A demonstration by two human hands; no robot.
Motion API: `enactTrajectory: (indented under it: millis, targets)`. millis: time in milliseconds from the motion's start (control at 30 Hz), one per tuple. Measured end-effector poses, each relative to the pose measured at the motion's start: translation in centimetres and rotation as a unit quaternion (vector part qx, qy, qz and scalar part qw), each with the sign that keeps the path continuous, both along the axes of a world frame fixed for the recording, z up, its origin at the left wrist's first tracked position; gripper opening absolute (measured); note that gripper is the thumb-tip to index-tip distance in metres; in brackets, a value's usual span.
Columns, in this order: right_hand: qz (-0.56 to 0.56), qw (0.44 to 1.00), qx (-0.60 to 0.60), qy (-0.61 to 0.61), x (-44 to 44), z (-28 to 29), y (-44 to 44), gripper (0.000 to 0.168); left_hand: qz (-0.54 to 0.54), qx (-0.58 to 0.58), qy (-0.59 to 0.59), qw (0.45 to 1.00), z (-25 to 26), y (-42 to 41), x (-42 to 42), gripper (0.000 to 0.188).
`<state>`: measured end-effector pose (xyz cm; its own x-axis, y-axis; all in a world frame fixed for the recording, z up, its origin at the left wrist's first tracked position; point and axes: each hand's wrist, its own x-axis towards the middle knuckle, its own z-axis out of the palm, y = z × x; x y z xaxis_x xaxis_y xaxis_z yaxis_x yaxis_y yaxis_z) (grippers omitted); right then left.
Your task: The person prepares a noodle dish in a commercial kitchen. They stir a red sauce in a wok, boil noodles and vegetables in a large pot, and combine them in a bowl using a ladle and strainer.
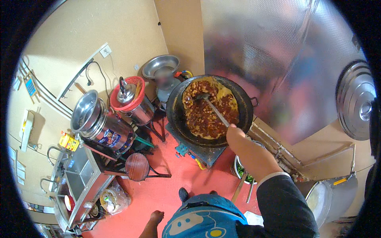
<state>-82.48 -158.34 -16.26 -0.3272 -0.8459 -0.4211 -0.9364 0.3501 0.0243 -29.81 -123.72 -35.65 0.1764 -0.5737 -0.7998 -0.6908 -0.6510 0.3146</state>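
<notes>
A large black wok [245,119] stands on a gas burner stand [212,159], holding a reddish-brown chunky mixture [205,119] with yellow oil or liquid around its edge. My right hand [241,139] grips the long metal handle of a ladle or spatula [218,114]. The tool's head rests in the mixture at the wok's upper left. At the bottom, left of the blue apron [202,217], hangs my left hand [157,216], its fingers curled and no object visible in it.
Left of the wok stand a steel pot with a red basket [128,107], a large steel container [107,136], a round stool [137,167] and a steel sink [80,175]. A pot with greens [240,170] is at the right, below the wok. A large lid [354,101] hangs far right.
</notes>
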Motion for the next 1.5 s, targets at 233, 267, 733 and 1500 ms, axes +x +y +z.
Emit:
enactTrajectory:
  millis: [233,267,733,1500]
  targets:
    - [0.184,0.974,0.094,0.096,-5.0,2.9,3.7,0.032,-0.072,-0.105,0.061,0.99,-2.1,0.4,2.5,0.029]
    - [0.24,0.96,0.09,0.111,-6.0,1.7,4.7,0.026,0.012,-0.085,0.082,0.993,-3.0,0.2,2.6,0.028]
    - [-0.222,0.712,0.223,-0.628,-5.4,5.1,13.8,0.02,-0.078,-0.039,-0.036,0.996,1.6,-5.5,-3.0,0.04]
    - [0.064,0.996,0.001,0.055,-7.2,23.4,21.3,0.02,-0.197,-0.05,-0.019,0.979,1.7,-9.6,-4.8,0.043]
